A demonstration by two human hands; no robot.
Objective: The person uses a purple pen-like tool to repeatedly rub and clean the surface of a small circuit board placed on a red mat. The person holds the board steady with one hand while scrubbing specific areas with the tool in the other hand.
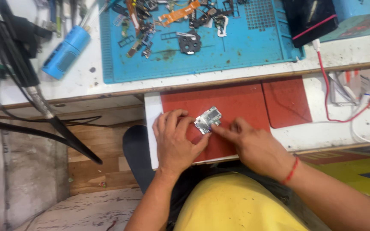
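Small silvery circuit board (208, 119), lying flat on the red mat (236, 102) of a pull-out white shelf (149, 128), between the two hands. Left hand (174, 141) palm-down just left of it, fingers loosely curled, thumb tip touching the board's lower left edge. Right hand (251, 145) to its right, forefinger stretched out and pressing the lower right corner, other fingers folded in. Neither hand closed around the board. Farther up the bench, a blue work mat (245, 51) strewn with small phone parts, and a blue cylindrical tool (66, 52) well to the left.
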